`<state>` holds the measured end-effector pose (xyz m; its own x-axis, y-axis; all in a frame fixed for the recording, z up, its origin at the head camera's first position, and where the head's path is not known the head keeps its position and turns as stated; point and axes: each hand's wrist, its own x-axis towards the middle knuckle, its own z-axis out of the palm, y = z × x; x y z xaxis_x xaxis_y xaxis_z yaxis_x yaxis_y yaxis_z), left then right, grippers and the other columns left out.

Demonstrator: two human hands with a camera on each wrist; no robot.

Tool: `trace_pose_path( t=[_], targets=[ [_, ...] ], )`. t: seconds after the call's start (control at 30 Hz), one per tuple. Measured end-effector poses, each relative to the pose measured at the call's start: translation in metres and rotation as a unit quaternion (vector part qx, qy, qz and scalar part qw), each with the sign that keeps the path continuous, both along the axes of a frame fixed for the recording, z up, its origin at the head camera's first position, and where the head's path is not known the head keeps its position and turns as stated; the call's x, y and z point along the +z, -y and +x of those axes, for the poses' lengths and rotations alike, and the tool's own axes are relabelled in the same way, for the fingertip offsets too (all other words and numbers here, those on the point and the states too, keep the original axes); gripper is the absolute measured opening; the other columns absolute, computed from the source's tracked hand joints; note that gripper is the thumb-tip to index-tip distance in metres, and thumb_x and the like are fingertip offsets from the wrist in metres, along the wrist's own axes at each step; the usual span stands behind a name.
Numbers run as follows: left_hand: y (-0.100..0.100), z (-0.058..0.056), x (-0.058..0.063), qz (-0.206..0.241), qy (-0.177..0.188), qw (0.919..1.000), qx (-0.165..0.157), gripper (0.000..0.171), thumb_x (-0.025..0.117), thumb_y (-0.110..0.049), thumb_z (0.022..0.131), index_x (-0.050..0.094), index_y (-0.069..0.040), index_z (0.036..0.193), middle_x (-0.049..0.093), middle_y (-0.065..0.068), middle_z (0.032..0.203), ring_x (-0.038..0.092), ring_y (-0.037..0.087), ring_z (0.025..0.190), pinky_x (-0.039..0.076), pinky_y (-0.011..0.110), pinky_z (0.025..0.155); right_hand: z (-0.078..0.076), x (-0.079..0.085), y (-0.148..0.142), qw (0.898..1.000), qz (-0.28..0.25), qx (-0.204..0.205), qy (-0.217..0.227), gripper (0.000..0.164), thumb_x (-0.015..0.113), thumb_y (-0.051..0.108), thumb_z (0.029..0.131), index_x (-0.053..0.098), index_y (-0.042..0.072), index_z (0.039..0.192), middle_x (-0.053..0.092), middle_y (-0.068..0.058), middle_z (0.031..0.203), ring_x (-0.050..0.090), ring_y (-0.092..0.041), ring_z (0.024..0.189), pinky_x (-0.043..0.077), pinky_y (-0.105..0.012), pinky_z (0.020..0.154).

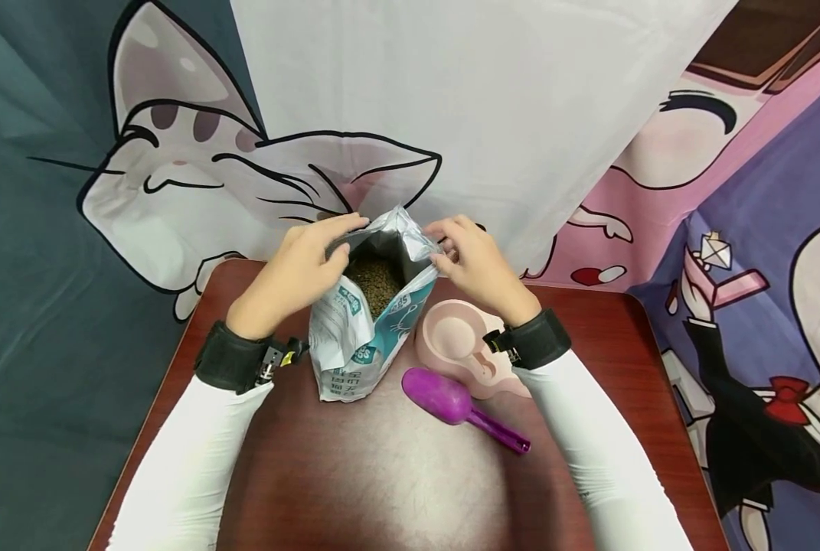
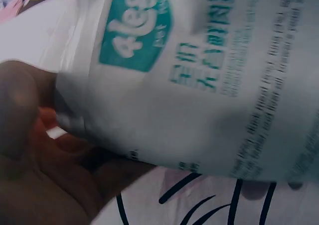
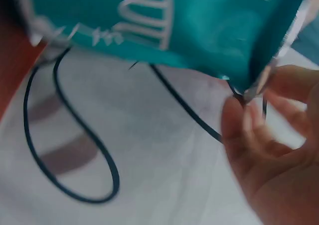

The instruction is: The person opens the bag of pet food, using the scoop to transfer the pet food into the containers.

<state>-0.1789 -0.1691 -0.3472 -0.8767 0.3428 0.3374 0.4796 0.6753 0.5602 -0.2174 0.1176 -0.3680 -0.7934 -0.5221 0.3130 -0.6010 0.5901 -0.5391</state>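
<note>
A tall bag of silver-lined foil in white and teal (image 1: 392, 333) stood upright on the table left of the other things, its mouth spread wide, and small brown pellets (image 1: 375, 283) showed inside, well below the rim. The left hand (image 1: 295, 264) was partly closed, its thumb and fingers bent about the bag's left edge near the top; the right hand (image 1: 475, 264) pinched the opposite corner between thumb and fingers. Just right of the bag sat a pale pink plastic dish (image 1: 453, 337) with a round hollow, its far part hidden behind the right wrist's black strap (image 1: 540, 340). In front of the dish lay a glossy purple plastic scoop (image 1: 444, 398), its handle pointing to the near right. The reddish-brown tabletop (image 1: 299, 474) carried a pale patch of glare. Behind it hung a printed fabric backdrop (image 1: 520, 115) in white, grey-teal, pink and violet-blue, with a drawn cat at left and cartoon figures at right. The left wrist view showed "4legs" in white on a teal badge, teal Chinese characters beside it, and blurred English small print in which "liver oil" was legible.
</note>
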Motion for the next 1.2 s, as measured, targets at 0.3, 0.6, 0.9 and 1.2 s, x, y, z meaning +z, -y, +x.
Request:
trace_pose_path(
  t=[0.3, 0.6, 0.9, 1.2],
  targets=[
    [0.007, 0.015, -0.011, 0.004, -0.132, 0.9901, -0.047, 0.026, 0.058, -0.008, 0.095, 0.079, -0.006, 0.111, 0.063, 0.007, 0.145, 0.054, 0.012, 0.068, 0.042, 0.028, 0.063, 0.013, -0.011, -0.004, 0.972, 0.027, 0.151, -0.180, 0.041, 0.048, -0.007, 0.085, 0.074, 0.005, 0.114, 0.067, -0.012, 0.127, 0.059, -0.031, 0.117, 0.048, -0.041, 0.101],
    [0.014, 0.019, -0.017, 0.066, 0.003, 0.9978, -0.007, 0.047, 0.057, -0.013, 0.102, 0.055, -0.012, 0.148, 0.071, 0.010, 0.131, 0.069, 0.021, 0.087, 0.054, 0.034, 0.079, 0.018, -0.030, -0.009, 0.991, -0.044, 0.051, -0.113, 0.030, 0.058, 0.007, 0.096, 0.072, 0.007, 0.123, 0.061, -0.012, 0.142, 0.054, -0.030, 0.132, 0.052, -0.046, 0.100],
    [0.005, 0.022, -0.006, 0.048, 0.141, 0.9823, 0.114, 0.035, 0.044, -0.022, 0.101, 0.073, -0.014, 0.118, 0.070, 0.009, 0.094, 0.058, 0.026, 0.090, 0.047, 0.042, 0.082, 0.018, -0.039, 0.004, 0.942, -0.186, -0.084, 0.266, 0.057, 0.053, 0.034, 0.107, 0.039, 0.010, 0.157, 0.055, -0.015, 0.147, 0.059, -0.031, 0.131, 0.049, -0.046, 0.110],
    [-0.008, 0.014, 0.003, 0.018, 0.084, 0.9839, 0.157, 0.038, 0.041, -0.014, 0.098, 0.035, -0.015, 0.060, 0.028, -0.001, 0.059, 0.031, 0.021, 0.058, 0.029, 0.033, 0.053, 0.020, -0.032, 0.026, 0.802, -0.344, -0.081, 0.481, 0.018, 0.038, 0.008, 0.099, 0.051, 0.005, 0.110, 0.065, 0.001, 0.080, 0.069, -0.012, 0.075, 0.056, -0.053, 0.090]
  ],
)
